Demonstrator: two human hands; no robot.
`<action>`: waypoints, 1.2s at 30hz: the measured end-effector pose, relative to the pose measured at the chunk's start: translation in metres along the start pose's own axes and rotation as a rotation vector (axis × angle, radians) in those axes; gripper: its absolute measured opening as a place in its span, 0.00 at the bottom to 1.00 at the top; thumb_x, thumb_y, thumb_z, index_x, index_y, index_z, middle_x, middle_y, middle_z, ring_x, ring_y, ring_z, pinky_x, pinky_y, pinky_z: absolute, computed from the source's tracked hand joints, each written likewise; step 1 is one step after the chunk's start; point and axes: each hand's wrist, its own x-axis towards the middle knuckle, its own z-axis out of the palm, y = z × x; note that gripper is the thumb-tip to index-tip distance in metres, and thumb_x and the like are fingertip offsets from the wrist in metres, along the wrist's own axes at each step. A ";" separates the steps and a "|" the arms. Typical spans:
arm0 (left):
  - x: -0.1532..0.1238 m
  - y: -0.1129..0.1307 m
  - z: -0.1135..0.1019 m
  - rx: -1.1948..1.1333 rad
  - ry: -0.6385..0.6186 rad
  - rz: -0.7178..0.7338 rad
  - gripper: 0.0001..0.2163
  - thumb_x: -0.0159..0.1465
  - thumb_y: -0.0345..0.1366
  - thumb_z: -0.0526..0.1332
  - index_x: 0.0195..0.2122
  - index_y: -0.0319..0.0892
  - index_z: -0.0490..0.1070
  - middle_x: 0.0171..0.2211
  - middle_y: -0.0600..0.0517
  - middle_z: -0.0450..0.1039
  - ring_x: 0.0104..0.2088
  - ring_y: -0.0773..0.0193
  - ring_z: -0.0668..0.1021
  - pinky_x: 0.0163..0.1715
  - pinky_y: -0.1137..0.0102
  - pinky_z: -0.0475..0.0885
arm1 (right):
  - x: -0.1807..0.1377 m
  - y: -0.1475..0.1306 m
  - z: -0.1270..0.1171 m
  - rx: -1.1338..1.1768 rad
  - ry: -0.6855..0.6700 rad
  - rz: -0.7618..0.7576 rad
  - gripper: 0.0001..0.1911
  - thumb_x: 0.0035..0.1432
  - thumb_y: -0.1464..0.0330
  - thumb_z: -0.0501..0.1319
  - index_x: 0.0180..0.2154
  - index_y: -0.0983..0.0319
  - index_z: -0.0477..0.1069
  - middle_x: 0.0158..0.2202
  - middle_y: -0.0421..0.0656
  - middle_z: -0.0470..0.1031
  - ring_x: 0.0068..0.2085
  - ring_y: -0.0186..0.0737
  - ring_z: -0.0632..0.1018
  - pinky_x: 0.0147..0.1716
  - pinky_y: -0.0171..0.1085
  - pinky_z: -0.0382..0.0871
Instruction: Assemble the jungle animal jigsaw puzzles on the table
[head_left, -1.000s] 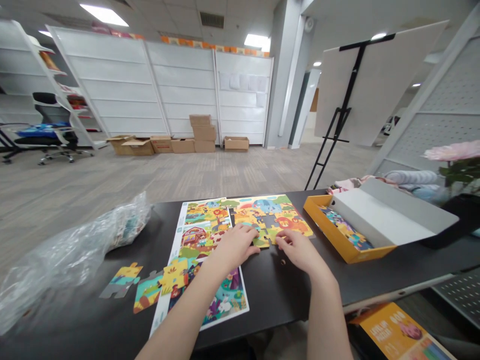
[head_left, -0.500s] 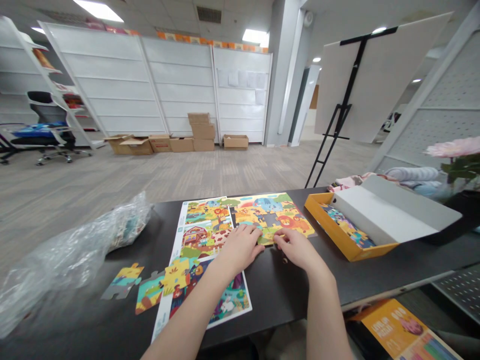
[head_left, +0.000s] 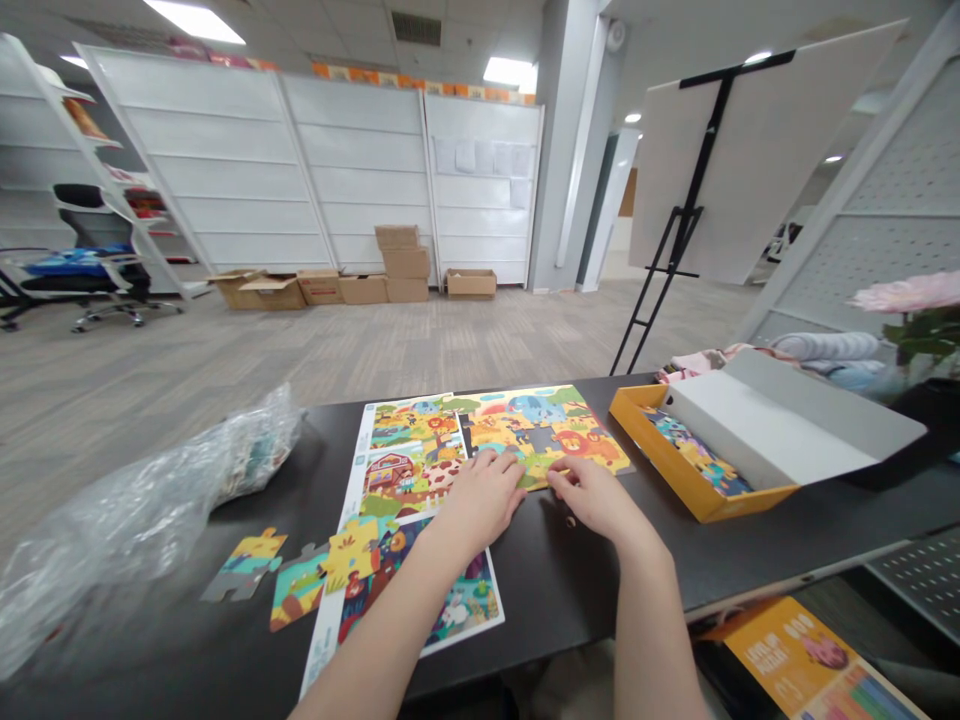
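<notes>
A jigsaw puzzle (head_left: 551, 408) with lions and an elephant lies partly assembled on the dark table, a grey gap showing near its middle. My left hand (head_left: 486, 495) rests palm down at its lower left edge, fingers stretched over the pieces. Along the lower edge, my right hand (head_left: 592, 492) has thumb and forefinger bent together at a green and yellow puzzle piece (head_left: 536, 472). Under my left forearm is a printed picture sheet (head_left: 457, 610). Loose pieces lie to the left: a yellow piece (head_left: 351, 556) on the sheet, a green piece (head_left: 298, 590) and a yellow-and-blue piece (head_left: 251, 562).
An open yellow box (head_left: 705, 515) holding more pieces stands at the right. Crumpled clear plastic (head_left: 150, 500) covers the table's left side. Behind the box are folded cloths (head_left: 825, 348) and a pink flower (head_left: 911, 295). Another yellow box (head_left: 810, 655) sits below the table edge.
My left thumb has drawn in slightly toward the fingers, and the left hand has shifted a little. My right hand stays at the puzzle's lower edge.
</notes>
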 end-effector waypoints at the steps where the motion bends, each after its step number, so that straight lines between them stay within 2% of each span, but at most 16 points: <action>1: 0.000 0.000 0.000 0.004 -0.002 0.002 0.11 0.71 0.38 0.56 0.51 0.42 0.71 0.53 0.46 0.74 0.53 0.53 0.72 0.54 0.59 0.69 | 0.000 0.000 0.000 0.001 0.002 -0.002 0.10 0.63 0.65 0.57 0.37 0.62 0.75 0.30 0.44 0.79 0.30 0.39 0.78 0.31 0.34 0.65; 8: 0.000 0.005 -0.003 0.029 -0.020 -0.010 0.12 0.71 0.36 0.53 0.51 0.42 0.70 0.54 0.44 0.74 0.53 0.50 0.72 0.53 0.56 0.69 | 0.001 0.000 -0.001 -0.026 -0.002 -0.005 0.11 0.64 0.66 0.56 0.40 0.62 0.76 0.30 0.44 0.80 0.29 0.38 0.77 0.30 0.33 0.65; 14: -0.001 0.007 -0.002 0.013 0.008 0.011 0.13 0.71 0.34 0.52 0.53 0.41 0.69 0.60 0.43 0.69 0.59 0.51 0.70 0.59 0.57 0.66 | 0.002 -0.002 0.001 -0.080 -0.018 -0.017 0.20 0.64 0.72 0.52 0.52 0.61 0.76 0.29 0.44 0.79 0.30 0.38 0.77 0.33 0.34 0.67; 17: -0.002 0.006 -0.002 0.013 0.006 0.026 0.15 0.71 0.33 0.52 0.57 0.41 0.67 0.58 0.43 0.70 0.58 0.52 0.71 0.59 0.57 0.65 | 0.003 -0.001 0.004 -0.109 -0.024 -0.027 0.22 0.64 0.74 0.51 0.54 0.60 0.76 0.35 0.46 0.81 0.35 0.41 0.79 0.38 0.35 0.69; 20: -0.001 0.007 -0.001 0.035 0.016 0.046 0.16 0.71 0.32 0.52 0.58 0.44 0.67 0.59 0.44 0.70 0.59 0.51 0.70 0.60 0.56 0.65 | 0.006 0.002 0.006 -0.129 0.002 -0.041 0.22 0.62 0.75 0.52 0.52 0.59 0.77 0.44 0.48 0.82 0.44 0.43 0.80 0.45 0.37 0.69; 23: -0.001 0.007 0.000 0.049 0.009 0.041 0.16 0.70 0.32 0.52 0.57 0.44 0.69 0.59 0.44 0.70 0.60 0.50 0.70 0.60 0.55 0.65 | 0.008 0.003 0.007 -0.124 0.019 -0.039 0.21 0.62 0.75 0.53 0.50 0.60 0.78 0.47 0.48 0.81 0.48 0.44 0.80 0.49 0.38 0.69; 28: -0.002 0.007 0.001 0.016 0.018 0.027 0.16 0.71 0.32 0.50 0.57 0.44 0.69 0.59 0.44 0.70 0.60 0.50 0.70 0.60 0.54 0.65 | 0.009 0.000 0.007 -0.113 0.025 -0.069 0.20 0.63 0.74 0.53 0.50 0.59 0.79 0.45 0.47 0.82 0.44 0.43 0.80 0.46 0.38 0.69; 32: -0.003 0.006 0.001 -0.048 0.011 0.006 0.16 0.70 0.32 0.52 0.57 0.43 0.67 0.59 0.42 0.69 0.60 0.50 0.70 0.60 0.54 0.65 | 0.009 -0.003 0.007 -0.128 0.016 -0.060 0.20 0.62 0.73 0.53 0.50 0.59 0.79 0.35 0.45 0.82 0.35 0.41 0.79 0.39 0.36 0.70; 34: -0.003 0.004 -0.003 -0.102 0.003 0.007 0.16 0.69 0.32 0.54 0.58 0.43 0.65 0.59 0.42 0.68 0.60 0.51 0.71 0.60 0.55 0.66 | 0.010 -0.003 0.008 -0.131 0.008 -0.047 0.20 0.62 0.73 0.54 0.49 0.60 0.79 0.31 0.44 0.81 0.33 0.40 0.78 0.36 0.35 0.69; 36: -0.005 0.003 -0.015 -0.157 0.008 0.008 0.18 0.68 0.32 0.55 0.59 0.43 0.64 0.60 0.42 0.67 0.60 0.52 0.70 0.60 0.57 0.67 | 0.010 -0.003 0.008 -0.138 0.020 -0.040 0.19 0.62 0.73 0.54 0.49 0.60 0.79 0.31 0.45 0.80 0.33 0.40 0.78 0.35 0.35 0.68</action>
